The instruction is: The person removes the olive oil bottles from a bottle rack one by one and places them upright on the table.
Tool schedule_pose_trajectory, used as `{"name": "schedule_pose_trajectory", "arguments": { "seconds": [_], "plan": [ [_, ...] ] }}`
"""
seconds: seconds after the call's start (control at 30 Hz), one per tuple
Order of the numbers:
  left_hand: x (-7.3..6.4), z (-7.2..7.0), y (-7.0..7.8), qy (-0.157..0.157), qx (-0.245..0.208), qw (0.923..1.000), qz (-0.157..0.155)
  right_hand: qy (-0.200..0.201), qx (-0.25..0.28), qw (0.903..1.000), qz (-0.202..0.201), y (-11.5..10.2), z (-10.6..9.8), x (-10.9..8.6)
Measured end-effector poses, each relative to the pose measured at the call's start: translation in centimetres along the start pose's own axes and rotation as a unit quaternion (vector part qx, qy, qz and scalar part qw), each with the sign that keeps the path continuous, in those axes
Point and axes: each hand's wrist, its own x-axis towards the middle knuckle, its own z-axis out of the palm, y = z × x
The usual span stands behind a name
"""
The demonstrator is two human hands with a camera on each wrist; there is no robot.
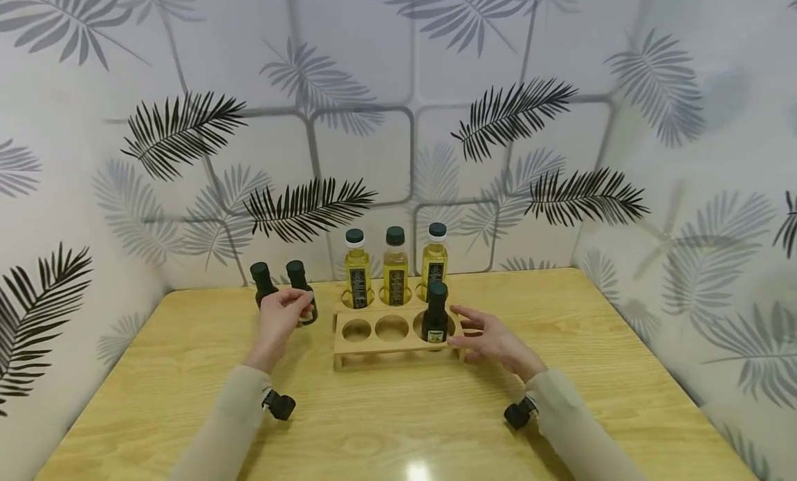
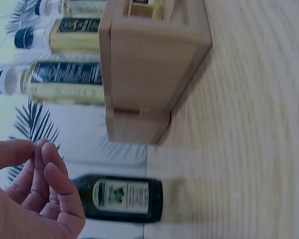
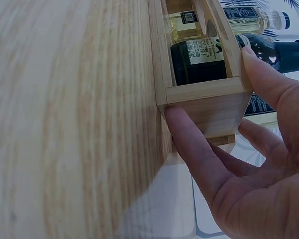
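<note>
In the head view, my left hand (image 1: 281, 322) is beside two dark green bottles, the left bottle (image 1: 262, 279) and the right bottle (image 1: 299, 277). Its fingers are loosely bent, thumb near the fingertips; the left wrist view shows nothing between them, with a labelled dark bottle (image 2: 124, 199) standing behind. My right hand (image 1: 495, 339) touches the right end of a two-tier wooden rack (image 1: 373, 344). In the right wrist view its thumb lies at the upper board's edge and a long finger rests against the end panel (image 3: 214, 112). Another dark bottle (image 1: 437, 318) stands in the front row's right hole.
Three clear bottles of yellow oil, left (image 1: 358, 273), middle (image 1: 395, 270) and right (image 1: 434, 263), stand in the rack's back row. The front row's left hole (image 1: 357, 331) and middle hole (image 1: 391, 327) hold no bottle. A leaf-patterned wall (image 1: 361, 156) rises behind the wooden table (image 1: 373, 425).
</note>
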Motion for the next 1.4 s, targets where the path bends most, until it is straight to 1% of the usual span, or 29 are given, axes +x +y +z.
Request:
{"name": "schedule_pose_trajectory", "arguments": {
  "seconds": [0.1,0.17,0.37,0.5,0.77,0.97,1.1,1.13,1.33,1.37,1.4],
  "plan": [
    [-0.3,1.1,0.2,-0.017,-0.019,0.9997,0.004,-0.001,0.001,1.0,-0.002,0.1,0.0,-0.2],
    [-0.4,1.7,0.4,-0.027,-0.024,0.9993,0.005,0.0,0.0,1.0,-0.002,0.0,0.0,-0.3],
    [-0.4,3.2,0.7,-0.031,-0.02,0.9993,0.011,0.002,0.004,1.0,-0.001,-0.1,0.0,-0.1],
    [-0.5,4.1,0.6,-0.041,-0.018,0.9989,0.011,-0.001,0.007,1.0,-0.002,-0.1,0.2,0.0],
    [-0.8,6.1,0.7,-0.077,-0.058,0.9948,0.032,0.0,0.012,0.9999,0.0,0.0,0.2,-0.1],
    [-1.0,7.6,0.9,-0.086,-0.053,0.9943,0.036,-0.001,0.01,1.0,-0.001,-0.3,0.1,0.0],
    [-1.2,8.4,0.7,-0.093,-0.053,0.9932,0.046,0.0,0.008,1.0,0.003,-0.4,0.2,0.0],
    [-1.5,8.5,1.0,-0.094,-0.054,0.9929,0.049,0.001,0.008,1.0,0.003,-0.4,0.2,0.0],
    [-1.8,9.4,0.8,-0.087,-0.071,0.9917,0.063,0.0,0.009,1.0,0.003,-0.3,0.2,0.0],
    [-1.6,9.6,0.4,-0.086,-0.076,0.9912,0.067,-0.001,0.009,1.0,0.002,-0.3,0.1,0.0],
    [-1.6,9.7,0.4,-0.087,-0.079,0.9906,0.07,-0.001,0.009,1.0,0.001,-0.3,0.1,0.0]
  ]
}}
